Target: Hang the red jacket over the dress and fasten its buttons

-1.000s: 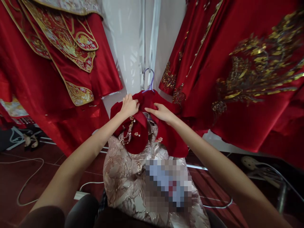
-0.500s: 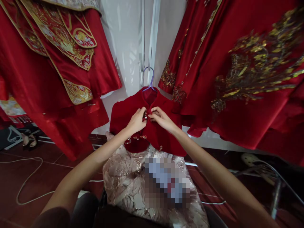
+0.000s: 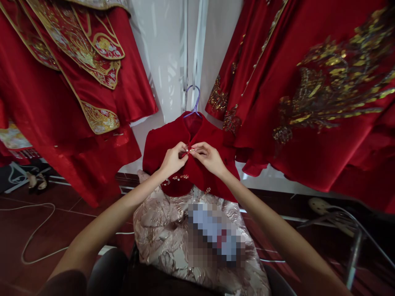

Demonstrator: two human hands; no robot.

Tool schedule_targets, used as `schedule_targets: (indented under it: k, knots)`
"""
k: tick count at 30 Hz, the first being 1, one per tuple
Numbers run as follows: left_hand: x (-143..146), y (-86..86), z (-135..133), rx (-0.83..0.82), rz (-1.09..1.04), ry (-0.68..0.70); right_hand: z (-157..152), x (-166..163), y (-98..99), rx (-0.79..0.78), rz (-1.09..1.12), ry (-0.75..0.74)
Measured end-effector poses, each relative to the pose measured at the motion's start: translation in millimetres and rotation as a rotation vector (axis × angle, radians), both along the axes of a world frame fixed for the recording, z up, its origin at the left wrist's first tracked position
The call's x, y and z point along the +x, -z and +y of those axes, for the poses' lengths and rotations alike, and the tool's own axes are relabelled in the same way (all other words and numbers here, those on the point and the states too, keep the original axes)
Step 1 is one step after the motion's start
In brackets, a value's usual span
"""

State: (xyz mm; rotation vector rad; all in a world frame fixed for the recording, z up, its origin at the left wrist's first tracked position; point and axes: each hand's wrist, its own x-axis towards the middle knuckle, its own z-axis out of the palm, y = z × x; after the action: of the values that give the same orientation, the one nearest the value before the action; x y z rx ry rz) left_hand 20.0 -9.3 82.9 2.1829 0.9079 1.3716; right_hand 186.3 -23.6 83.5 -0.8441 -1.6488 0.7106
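Observation:
A short red velvet jacket hangs from a purple hanger in front of me. My left hand pinches one side of a small beaded fastener at the jacket's front opening, just below the collar. From the other side my right hand pinches the shiny beaded fastener between thumb and fingers. The fingertips of both hands nearly meet there, and they hide part of the fastener. Lower down, more beaded trim runs along the jacket's front.
Pale, shiny patterned fabric covers my lap, with a blurred-out object on it. Red embroidered gowns hang left and right. A white cable lies on the tiled floor. Shoes and a metal stand are off to the sides.
My right hand has turned slightly, and its fingertips have come onto the beaded fastener, which now shows between both hands. The left hand has shifted slightly to the left.

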Motion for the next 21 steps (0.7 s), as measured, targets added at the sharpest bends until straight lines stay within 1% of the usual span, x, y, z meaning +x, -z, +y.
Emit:
schedule_targets:
  k: [3,5,7,11,16,19,21]
  knots:
    - [-2.6,-9.5,-10.1,0.112,0.167,-0.077,0.0,-0.5,2.3,0.017,0.018,0.018]
    - [-3.8,-14.0,-13.8,0.159,0.224,-0.112,0.3,-0.5,2.9,0.024,0.012,0.039]
    - [-4.9,-17.1,-14.3,0.188,0.274,-0.117,0.1,-0.8,2.9,0.030,0.002,0.066]
    - [-6.3,-20.9,-10.2,0.196,0.348,-0.097,-3.6,-2.4,2.9,0.065,0.025,0.124]
    - [-5.9,-24.1,-7.8,0.172,0.375,-0.090,-12.5,-5.3,5.1,0.138,0.041,0.198]
    - [-5.1,-26.3,-7.9,0.166,0.379,-0.107,-11.7,-2.9,1.1,0.147,0.014,0.175]
    - [-3.7,-27.8,-8.3,0.172,0.370,-0.134,-5.3,2.0,-7.4,0.123,-0.043,0.109]
